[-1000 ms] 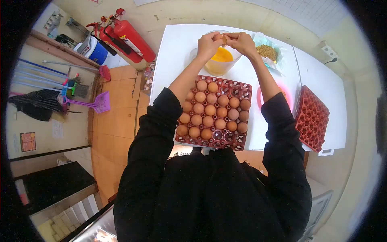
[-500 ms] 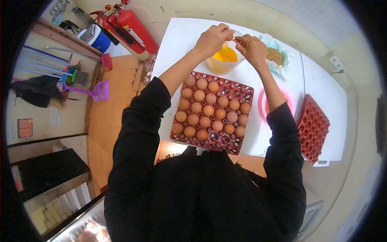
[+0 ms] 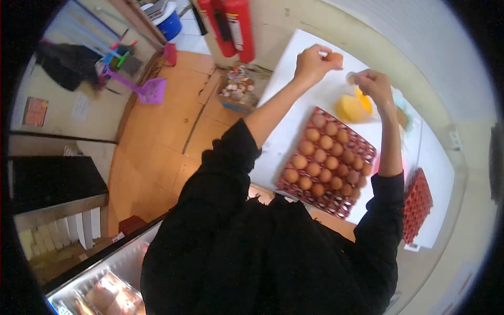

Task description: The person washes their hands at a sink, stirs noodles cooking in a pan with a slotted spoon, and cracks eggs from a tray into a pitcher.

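Note:
Over the table's far left part, my left hand (image 3: 312,66) pinches a brown piece of eggshell (image 3: 335,60). My right hand (image 3: 375,86), a little lower and to the right, has closed fingers on another eggshell piece (image 3: 351,79), blurred and pale inside. Beneath it stands a translucent plastic container (image 3: 347,111) with yellow egg in it, partly hidden by the right hand. Nearer to me lies a red egg tray (image 3: 287,177) bearing many brown eggs (image 3: 326,142), with several empty cups at its far and near sides.
A box of discarded eggshells (image 3: 239,89) is on the floor left of the white table (image 3: 281,86). Another red tray (image 3: 418,205) leans at the right. Fire extinguishers (image 3: 240,31) stand by the wall; a purple dustpan (image 3: 152,91) is farther left.
My hands have parted, each with a piece of shell; the left has moved away from the container toward the left. The view has swung left, bringing the shell box into fuller sight.

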Tool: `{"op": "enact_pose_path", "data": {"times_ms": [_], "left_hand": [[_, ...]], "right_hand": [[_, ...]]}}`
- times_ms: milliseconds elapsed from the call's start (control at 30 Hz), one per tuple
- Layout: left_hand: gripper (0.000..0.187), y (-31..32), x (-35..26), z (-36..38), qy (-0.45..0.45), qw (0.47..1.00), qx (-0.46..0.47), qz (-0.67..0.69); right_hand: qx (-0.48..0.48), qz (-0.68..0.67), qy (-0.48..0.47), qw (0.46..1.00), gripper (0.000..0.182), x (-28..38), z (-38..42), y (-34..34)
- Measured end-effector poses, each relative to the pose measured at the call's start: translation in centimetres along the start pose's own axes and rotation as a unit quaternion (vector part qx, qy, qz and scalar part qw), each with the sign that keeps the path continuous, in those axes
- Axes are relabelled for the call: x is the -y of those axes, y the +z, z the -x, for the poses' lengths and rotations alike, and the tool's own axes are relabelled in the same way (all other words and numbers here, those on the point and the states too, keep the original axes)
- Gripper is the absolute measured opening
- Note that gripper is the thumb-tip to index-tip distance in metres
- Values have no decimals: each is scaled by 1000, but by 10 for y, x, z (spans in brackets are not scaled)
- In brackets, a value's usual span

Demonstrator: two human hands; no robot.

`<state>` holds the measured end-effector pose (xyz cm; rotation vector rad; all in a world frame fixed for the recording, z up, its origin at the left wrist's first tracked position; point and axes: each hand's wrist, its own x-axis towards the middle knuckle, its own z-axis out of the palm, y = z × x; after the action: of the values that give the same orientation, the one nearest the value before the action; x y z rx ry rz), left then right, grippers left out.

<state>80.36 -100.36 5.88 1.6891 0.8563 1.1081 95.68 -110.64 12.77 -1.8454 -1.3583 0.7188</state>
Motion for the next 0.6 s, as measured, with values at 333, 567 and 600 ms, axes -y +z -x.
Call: {"op": "enact_pose_path", "data": {"times_ms": [333,567,600], "left_hand": [[73,-309,197,-27,-126,981,58,-139],[64,-454,330,123,-530,731,40,428],[61,-465,338,136,-542,686,-32,485]], "right_hand": [[-68,288,128,947,35,67,-143,297],[224,-18,-41,974,25,11,-126,588],[270,-4,-34,962,27,29,-107,631]]}}
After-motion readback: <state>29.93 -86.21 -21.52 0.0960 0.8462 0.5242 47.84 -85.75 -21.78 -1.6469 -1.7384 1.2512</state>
